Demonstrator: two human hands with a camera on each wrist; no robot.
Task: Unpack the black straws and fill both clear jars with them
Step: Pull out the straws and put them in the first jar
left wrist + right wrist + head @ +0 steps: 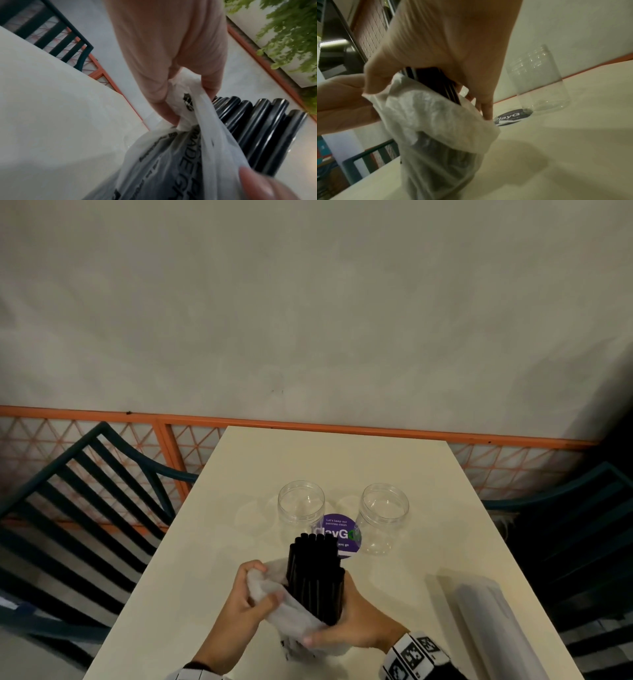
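A bundle of black straws (pixel 315 577) stands upright on the table, its top sticking out of a white plastic bag (pixel 291 614). My left hand (pixel 263 583) pinches the bag's rim beside the straws and holds it down and to the left; the left wrist view shows its fingers (pixel 171 116) bunching the printed bag (pixel 171 155) next to the straws (pixel 257 128). My right hand (pixel 329 625) grips the bundle from the right, thumb on the bag. In the right wrist view its palm covers the straws (pixel 436 83) above the bag (pixel 436 121). Two clear jars (pixel 301 503) (pixel 385 510) stand open and empty behind.
A round purple sticker (pixel 337 534) lies on the cream table (pixel 462 542) between the jars. A long translucent white packet (pixel 486 621) lies at the table's right front. Dark slatted chairs stand to the left (pixel 85 508) and right (pixel 582 542). An orange railing (pixel 342 428) runs behind.
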